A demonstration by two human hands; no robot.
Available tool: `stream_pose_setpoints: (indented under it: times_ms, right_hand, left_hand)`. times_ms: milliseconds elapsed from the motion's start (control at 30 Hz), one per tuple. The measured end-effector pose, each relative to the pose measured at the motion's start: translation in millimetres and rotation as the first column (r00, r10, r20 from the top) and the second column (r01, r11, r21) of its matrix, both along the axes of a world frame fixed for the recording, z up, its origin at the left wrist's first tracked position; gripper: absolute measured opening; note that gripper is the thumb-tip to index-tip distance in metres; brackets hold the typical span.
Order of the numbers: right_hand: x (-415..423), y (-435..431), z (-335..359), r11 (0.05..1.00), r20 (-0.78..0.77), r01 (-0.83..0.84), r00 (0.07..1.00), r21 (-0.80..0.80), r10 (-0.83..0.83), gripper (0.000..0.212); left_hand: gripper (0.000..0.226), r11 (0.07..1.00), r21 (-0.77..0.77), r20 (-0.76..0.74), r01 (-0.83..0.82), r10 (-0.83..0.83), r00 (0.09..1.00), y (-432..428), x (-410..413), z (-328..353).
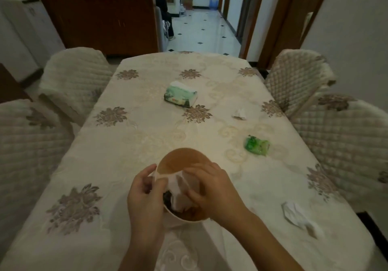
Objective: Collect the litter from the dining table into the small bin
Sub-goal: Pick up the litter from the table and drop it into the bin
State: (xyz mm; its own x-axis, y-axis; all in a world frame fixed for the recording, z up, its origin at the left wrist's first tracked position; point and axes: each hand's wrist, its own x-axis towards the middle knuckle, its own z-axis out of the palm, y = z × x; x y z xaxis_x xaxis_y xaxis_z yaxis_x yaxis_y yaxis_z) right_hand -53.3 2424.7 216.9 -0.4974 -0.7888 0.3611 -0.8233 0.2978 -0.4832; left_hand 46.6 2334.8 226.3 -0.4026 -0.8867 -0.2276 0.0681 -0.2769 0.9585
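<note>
The small bin, white outside and brown inside, stands on the dining table near its front edge. My left hand grips the bin's near-left rim. My right hand is closed on a white tissue and holds it inside the bin, over some dark litter. On the table's right side lie a crumpled white tissue, a green wrapper and a larger crumpled white tissue.
A green-and-white tissue pack lies at the table's middle. Quilted chairs stand on the left and right. A wooden cabinet and a tiled hallway lie beyond the far end.
</note>
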Motion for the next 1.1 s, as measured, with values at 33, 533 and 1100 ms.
stream_pose_setpoints:
  times_ms: [33,533,1100]
  right_hand:
    - [3.8,11.4,2.1,0.999,0.033,0.031,0.999,-0.044,-0.03,0.034]
    - [-48.1,200.2,-98.0,0.702,0.194,0.67,0.675,0.241,-0.712,0.046]
    - [-117.7,165.2,0.3,0.884,0.199,0.266,0.959,-0.384,-0.202,0.014]
  left_hand:
    - [0.03,1.0,-0.001,-0.003,0.015,-0.015,1.0,5.6,3.5,-1.2]
    - [0.03,0.987,-0.049,-0.012,0.156,-0.157,0.988,72.4,-21.5,5.2]
    - [0.032,0.969,-0.039,-0.023,-0.242,0.241,0.97,127.6,-87.3,10.8]
